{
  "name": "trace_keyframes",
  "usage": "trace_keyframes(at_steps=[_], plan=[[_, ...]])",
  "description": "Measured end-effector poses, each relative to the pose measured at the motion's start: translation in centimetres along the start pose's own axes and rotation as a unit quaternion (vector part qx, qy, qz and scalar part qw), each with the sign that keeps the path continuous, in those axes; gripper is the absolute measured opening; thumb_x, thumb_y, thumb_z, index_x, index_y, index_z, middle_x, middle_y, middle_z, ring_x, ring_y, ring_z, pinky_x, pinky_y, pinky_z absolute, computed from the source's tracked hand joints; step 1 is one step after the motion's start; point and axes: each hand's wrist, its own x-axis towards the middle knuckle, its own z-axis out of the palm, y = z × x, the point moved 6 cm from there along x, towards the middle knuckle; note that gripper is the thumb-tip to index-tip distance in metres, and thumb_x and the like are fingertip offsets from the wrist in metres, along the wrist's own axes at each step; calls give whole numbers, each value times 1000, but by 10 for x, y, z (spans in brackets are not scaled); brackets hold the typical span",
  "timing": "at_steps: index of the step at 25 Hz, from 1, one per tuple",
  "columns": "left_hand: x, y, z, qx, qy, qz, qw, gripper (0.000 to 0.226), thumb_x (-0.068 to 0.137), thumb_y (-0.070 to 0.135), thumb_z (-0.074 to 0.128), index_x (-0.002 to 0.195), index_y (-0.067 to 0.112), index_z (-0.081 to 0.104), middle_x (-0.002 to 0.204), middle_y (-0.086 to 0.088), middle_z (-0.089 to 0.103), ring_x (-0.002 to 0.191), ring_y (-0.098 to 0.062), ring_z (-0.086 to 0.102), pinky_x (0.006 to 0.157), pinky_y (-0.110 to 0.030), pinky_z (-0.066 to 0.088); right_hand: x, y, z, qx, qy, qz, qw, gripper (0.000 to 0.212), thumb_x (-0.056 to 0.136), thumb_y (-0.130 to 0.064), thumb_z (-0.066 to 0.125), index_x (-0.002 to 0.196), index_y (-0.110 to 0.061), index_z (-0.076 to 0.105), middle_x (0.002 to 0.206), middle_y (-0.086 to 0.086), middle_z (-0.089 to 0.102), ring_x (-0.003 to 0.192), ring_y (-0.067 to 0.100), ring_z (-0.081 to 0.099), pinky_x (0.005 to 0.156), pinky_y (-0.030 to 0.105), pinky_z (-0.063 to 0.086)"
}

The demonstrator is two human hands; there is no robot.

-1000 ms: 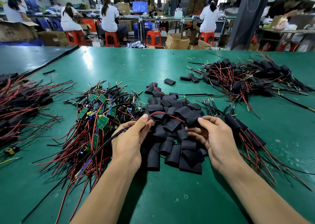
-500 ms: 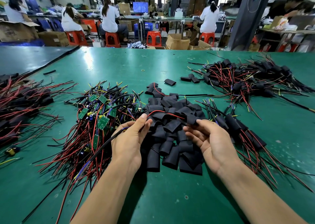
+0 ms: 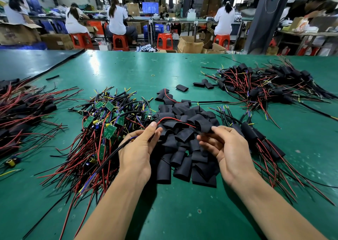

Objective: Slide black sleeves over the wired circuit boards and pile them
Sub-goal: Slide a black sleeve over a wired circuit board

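My left hand point(image 3: 139, 148) grips a bundle of red and black wires point(image 3: 175, 120) that arch rightward into a black sleeve point(image 3: 205, 125). My right hand point(image 3: 225, 148) pinches that sleeve with thumb and fingertips above the heap of loose black sleeves point(image 3: 184, 148) in the middle of the green table point(image 3: 182, 212). The board at the wires' end is hidden inside the sleeve. Bare green circuit boards with red and black wires point(image 3: 102, 130) lie piled left of my left hand. Sleeved boards point(image 3: 259, 143) lie just right of my right hand.
A big pile of sleeved wired boards point(image 3: 265, 86) sits at the far right, another point(image 3: 22, 112) at the left edge. A few stray sleeves point(image 3: 182, 88) lie beyond the heap. People sit on red stools point(image 3: 119, 41) at benches past the table's far edge.
My right hand turned palm-up and lifted, and now pinches the sleeve over the wire end; the red wire arch has drawn tighter. My left hand stays put holding the wires.
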Motion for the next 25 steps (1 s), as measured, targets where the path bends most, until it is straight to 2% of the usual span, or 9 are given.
trace_keyframes(at_steps=[6, 10, 15, 19, 22, 25], plan=[[-2, 2, 0, -3, 5, -2, 1000, 32, 80, -4, 75, 101, 5, 54, 58, 2, 67, 72, -20, 74, 79, -28, 60, -1, -3, -3, -27, 21, -25, 999, 12, 96, 2, 56, 89, -7, 51, 67, 15, 69, 63, 30, 74, 52, 27, 58], [-2, 2, 1, 0, 5, -6, 1000, 28, 80, -4, 75, 92, 7, 53, 57, 2, 67, 71, -20, 74, 78, -27, 60, -1, -4, -3, -33, 25, -26, 999, 13, 96, 3, 56, 89, -7, 51, 65, 13, 68, 61, 31, 73, 50, 28, 58], [-2, 1, 0, 10, 7, -11, 1000, 27, 80, -4, 76, 88, 8, 53, 61, -1, 69, 73, -21, 75, 79, -29, 60, -2, 0, -3, -43, 20, -16, 999, 13, 95, 2, 58, 89, -7, 52, 78, 16, 63, 63, 31, 74, 50, 27, 57], [-6, -2, 1, 39, -1, -22, 999, 30, 78, -5, 77, 80, 9, 50, 69, -9, 71, 72, -24, 75, 70, -27, 62, -3, 2, 1, -21, -6, -8, 1000, 14, 93, -1, 63, 90, -9, 53, 77, 13, 66, 68, 31, 75, 54, 27, 58], [-9, -4, 4, 69, -23, -22, 997, 30, 77, -4, 78, 82, 7, 51, 74, -16, 71, 74, -26, 75, 63, -25, 60, -7, 0, 9, -11, -38, -21, 999, 20, 89, 1, 68, 101, -6, 54, 84, 14, 70, 72, 32, 75, 59, 27, 58], [-11, -7, 5, 82, -32, -33, 996, 31, 76, -4, 79, 83, 7, 51, 73, -16, 72, 76, -28, 75, 67, -28, 62, -11, 3, 18, 0, -84, -5, 996, 29, 86, -1, 69, 112, -4, 57, 83, 10, 67, 69, 26, 73, 60, 27, 58]])
